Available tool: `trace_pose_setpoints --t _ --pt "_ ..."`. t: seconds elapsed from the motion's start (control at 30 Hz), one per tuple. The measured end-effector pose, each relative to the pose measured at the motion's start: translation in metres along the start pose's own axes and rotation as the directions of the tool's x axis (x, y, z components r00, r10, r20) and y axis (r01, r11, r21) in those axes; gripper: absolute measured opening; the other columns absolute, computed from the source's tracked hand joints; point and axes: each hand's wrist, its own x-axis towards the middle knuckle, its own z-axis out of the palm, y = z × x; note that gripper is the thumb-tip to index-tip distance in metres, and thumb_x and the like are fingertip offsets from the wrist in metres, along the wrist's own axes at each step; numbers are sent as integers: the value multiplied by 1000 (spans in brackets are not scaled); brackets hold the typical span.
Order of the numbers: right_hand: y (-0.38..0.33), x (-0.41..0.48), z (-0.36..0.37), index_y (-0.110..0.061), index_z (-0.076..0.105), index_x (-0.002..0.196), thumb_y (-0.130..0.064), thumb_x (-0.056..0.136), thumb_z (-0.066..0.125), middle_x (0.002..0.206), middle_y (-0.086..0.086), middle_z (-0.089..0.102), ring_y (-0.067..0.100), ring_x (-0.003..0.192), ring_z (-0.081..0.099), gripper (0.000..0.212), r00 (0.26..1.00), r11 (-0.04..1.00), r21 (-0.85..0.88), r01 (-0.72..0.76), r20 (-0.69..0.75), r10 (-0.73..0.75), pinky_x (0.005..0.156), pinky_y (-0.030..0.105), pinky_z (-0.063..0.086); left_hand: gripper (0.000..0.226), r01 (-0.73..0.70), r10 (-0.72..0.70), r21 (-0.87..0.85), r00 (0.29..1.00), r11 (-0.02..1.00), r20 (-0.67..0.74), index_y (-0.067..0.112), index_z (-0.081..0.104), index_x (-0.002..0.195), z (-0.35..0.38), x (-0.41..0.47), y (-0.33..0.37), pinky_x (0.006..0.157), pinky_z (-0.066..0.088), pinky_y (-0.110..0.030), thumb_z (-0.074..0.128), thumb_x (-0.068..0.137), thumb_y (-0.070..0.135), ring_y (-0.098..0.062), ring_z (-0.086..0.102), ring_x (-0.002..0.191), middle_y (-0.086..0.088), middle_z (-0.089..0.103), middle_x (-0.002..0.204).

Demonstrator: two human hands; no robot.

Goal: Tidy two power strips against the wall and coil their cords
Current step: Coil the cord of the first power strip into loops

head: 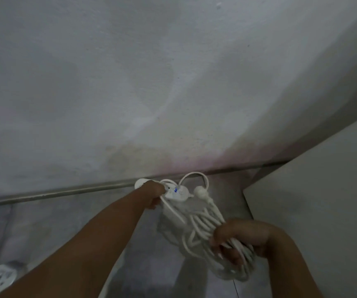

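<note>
Clearly the main risk sits in the right hand [236, 240], whose curled fingers clutch a loose bundle of white cord [203, 220]. The loops are uneven, several hang slack below the fist, and if the grip eases they will likely slide apart and the coil will have to be wound again. The left hand [154, 195] grips one end of the first power strip [177, 192], which lies low at the foot of the wall, just beside the skirting strip [65, 191]. A pull from the bundle side could drag that strip away from the wall or tip it, since the cord between the two hands looks short. One stray loop arches up above the strip, and the plug [199, 190] dangles beside it. Either could snag on the other strands and knot the coil as it is laid down. The picture is soft with motion around the bundle, so I cannot tell how many turns are held or whether they cross. The second power strip [0, 278] lies face up at the lower left, well apart from the first and partly hidden by the left forearm; its cord is not visible. The floor [54, 222] is grey and smooth, seemingly tiled, the wall [130, 82] is pale, blotchy plaster in dim light, and a white panel [313, 201], perhaps the side of a cabinet, closes the corner on the right.
</note>
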Motion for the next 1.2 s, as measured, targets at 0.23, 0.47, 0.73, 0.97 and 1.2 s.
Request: trace_pose_setpoints --t 0.23,0.47,0.73,0.97,1.2 --pt "0 58 29 -5 51 68 -13 86 57 46 4 63 12 34 54 21 906 910 -174 -376 -274 323 40 15 40 20 -223 216 51 970 974 110 11 56 72 8 19 -6 41 29 -16 69 84 19 -10 38 35 -5 42 53" --pt "65 134 66 -8 62 79 -23 80 57 70 15 73 29 66 72 16 718 990 -4 -141 -689 99 64 36 57 48 -493 428 387 870 779 245 23 64 61 16 11 -8 56 37 -18 66 67 71 -4 55 64 10 61 67" --pt "51 162 62 -5 59 62 7 77 60 68 18 58 25 61 56 19 666 856 437 276 -729 157 54 29 44 60 -511 575 476 818 716 15 22 59 59 26 22 -25 53 39 -21 53 67 80 -3 59 55 9 59 52" --pt "38 151 39 1 64 66 4 78 57 55 12 57 20 47 56 15 793 724 618 308 -587 164 49 23 44 58 -586 592 448 793 675 145 24 60 68 24 26 -44 58 43 -22 54 64 82 1 55 59 11 61 62" --pt "40 134 15 -4 66 53 -3 83 57 55 10 61 16 44 56 31 833 573 751 328 -516 200 45 22 46 44 -521 520 599 832 609 195 18 66 80 28 39 -27 84 51 -30 63 76 62 -17 65 93 -2 70 95"
